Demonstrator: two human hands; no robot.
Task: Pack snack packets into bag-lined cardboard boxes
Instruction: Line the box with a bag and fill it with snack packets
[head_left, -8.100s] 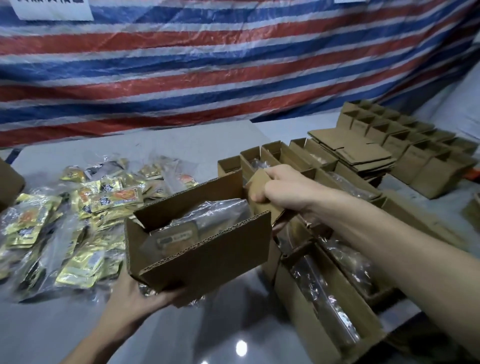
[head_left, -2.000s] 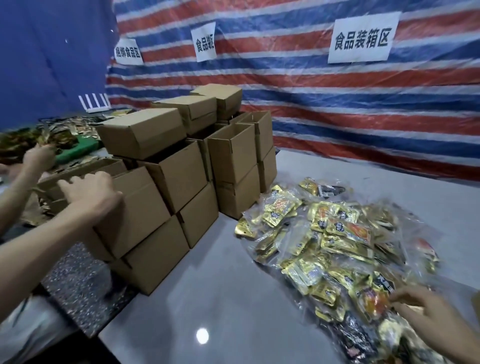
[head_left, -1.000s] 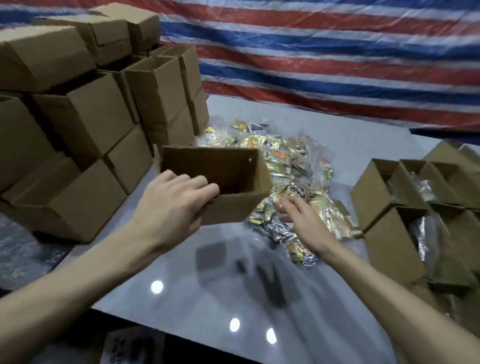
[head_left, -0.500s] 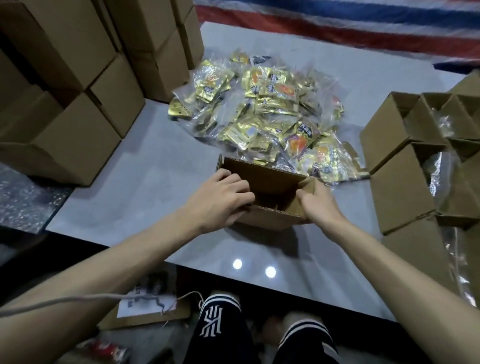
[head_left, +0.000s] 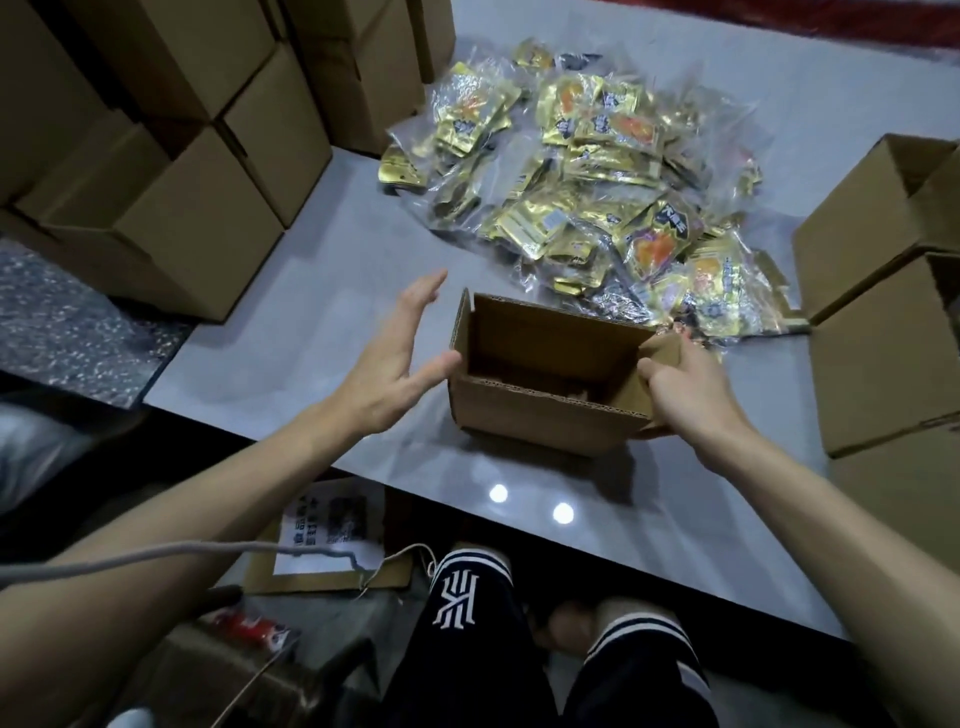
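On grey bench (head_left: 322, 291), right hand (head_left: 685, 395) pinching flap of brown corrugated cardboard box (head_left: 540, 415); left hand (head_left: 389, 364) fingers spread beside. Likely light, stiff: grip walls.

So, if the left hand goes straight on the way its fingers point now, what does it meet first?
Probably the pile of gold snack packets, at its near left edge. The left hand is open beside the cardboard box, fingers pointing past it; its height is unclear.
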